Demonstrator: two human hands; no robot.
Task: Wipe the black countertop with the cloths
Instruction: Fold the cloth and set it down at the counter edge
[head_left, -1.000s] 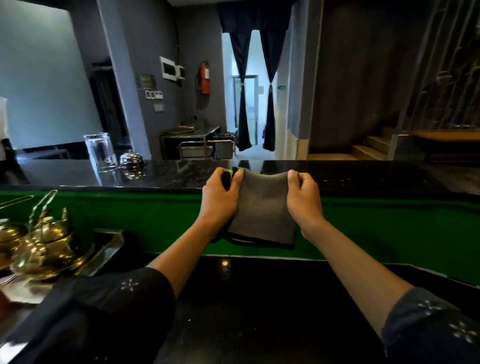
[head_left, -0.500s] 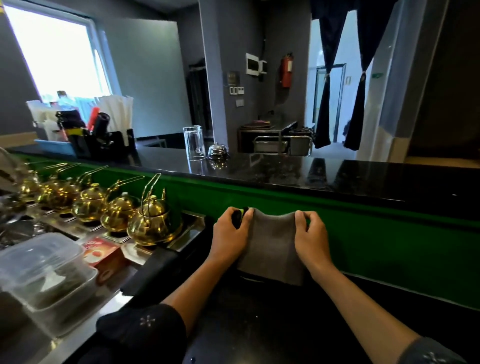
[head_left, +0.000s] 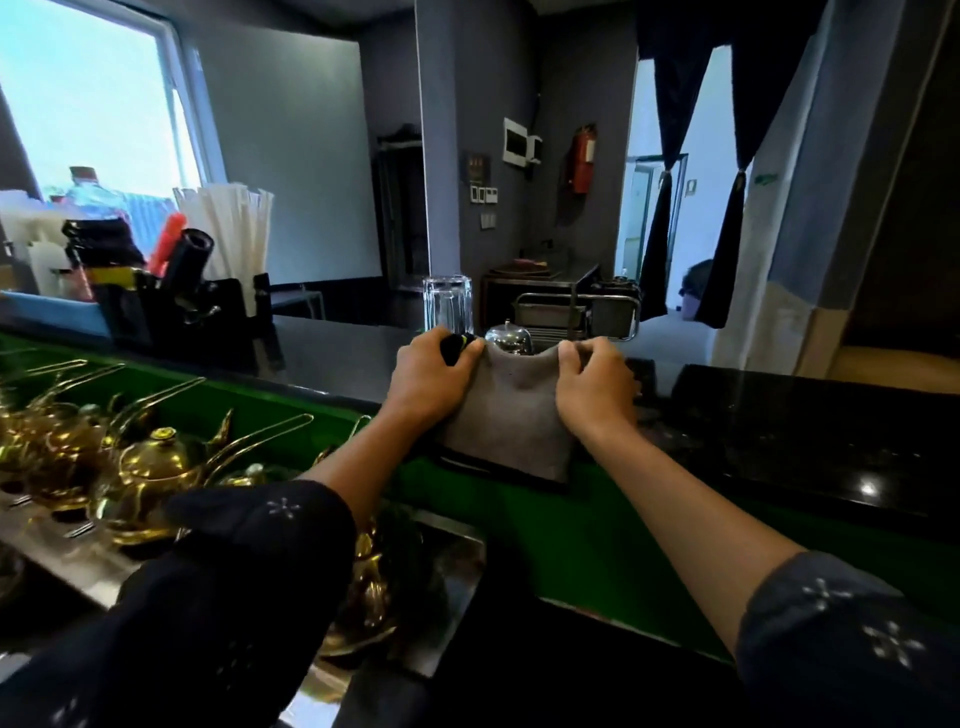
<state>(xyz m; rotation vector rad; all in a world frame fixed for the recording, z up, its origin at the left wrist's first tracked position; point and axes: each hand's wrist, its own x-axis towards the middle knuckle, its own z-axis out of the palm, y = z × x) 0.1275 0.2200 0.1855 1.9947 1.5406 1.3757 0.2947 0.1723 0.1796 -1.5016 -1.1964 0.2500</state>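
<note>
While brass teapots (head_left: 156, 467) are sitting at far left below the green ledge (head_left: 613, 525), the left hand (head_left: 428, 382) is pinching the grey cloth's (head_left: 511, 410) upper left corner together with a black, yellow-marked bundle (head_left: 457, 343), perhaps a second cloth, and the right hand (head_left: 595, 387) is gripping the upper right corner, fingers curled. Both hands are equally near, holding the cloth stretched between them, hanging below the fingers over the black countertop's (head_left: 805, 415) near edge, just before a glass (head_left: 447, 304) and bell (head_left: 509, 338). No legible writing is showing.

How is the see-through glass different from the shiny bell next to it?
The glass is tall and clear; the bell is low, domed and mirror-shiny silver. You can see through the glass, not through the bell. The grey cloth partly hides the bell. Both stand on the black countertop.
</note>
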